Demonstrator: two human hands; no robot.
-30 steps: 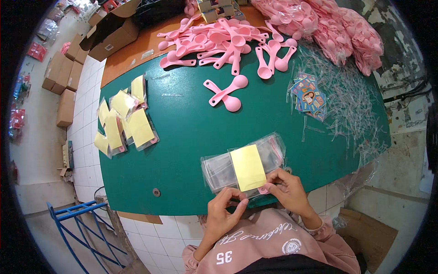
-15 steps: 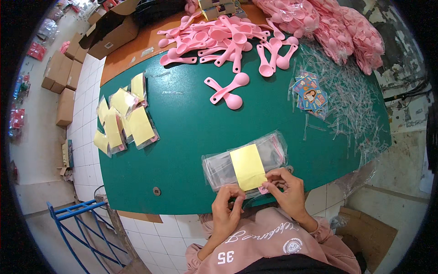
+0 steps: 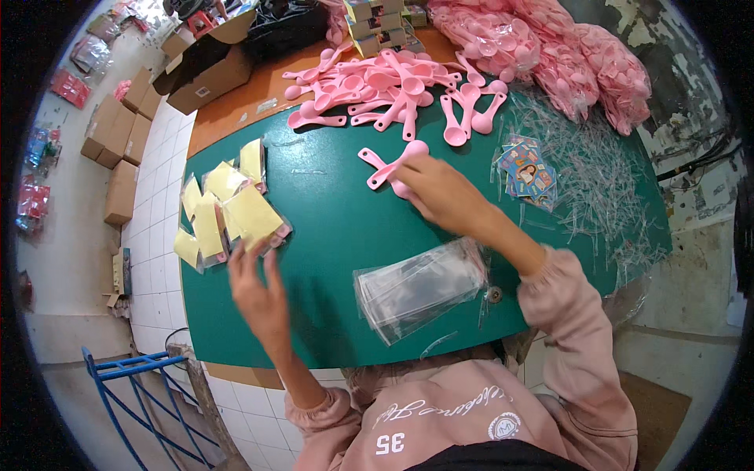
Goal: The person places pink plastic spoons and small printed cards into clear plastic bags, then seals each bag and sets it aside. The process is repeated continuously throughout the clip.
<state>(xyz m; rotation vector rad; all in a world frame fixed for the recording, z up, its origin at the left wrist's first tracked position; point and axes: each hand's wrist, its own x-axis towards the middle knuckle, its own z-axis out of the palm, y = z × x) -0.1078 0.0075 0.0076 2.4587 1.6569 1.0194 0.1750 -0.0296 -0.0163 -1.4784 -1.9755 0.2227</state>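
Observation:
My left hand (image 3: 261,302) has its fingers apart, slightly blurred, at the near edge of a group of clear packets with yellow cards (image 3: 250,216). Pink shows at the lower ends of some packets. My right hand (image 3: 444,196) is closed over two crossed pink measuring spoons (image 3: 377,166) in the middle of the green table; it partly hides their bowls, and its fingertips are hard to make out. Between my forearms, near the front edge, lies a stack of flat clear plastic bags (image 3: 420,286).
A heap of pink spoons (image 3: 393,82) lies at the back, with bulging bags of spoons (image 3: 550,59) behind right. Colourful printed cards (image 3: 530,173) lie beside scattered clear plastic strips (image 3: 597,180). An open cardboard box (image 3: 208,82) stands back left; a blue metal frame (image 3: 141,365) is at lower left.
The yellow-card packet has left the bag stack, and a packet now lies nearer at the left group. My left hand has moved left to that group; my right has reached forward onto the crossed spoons.

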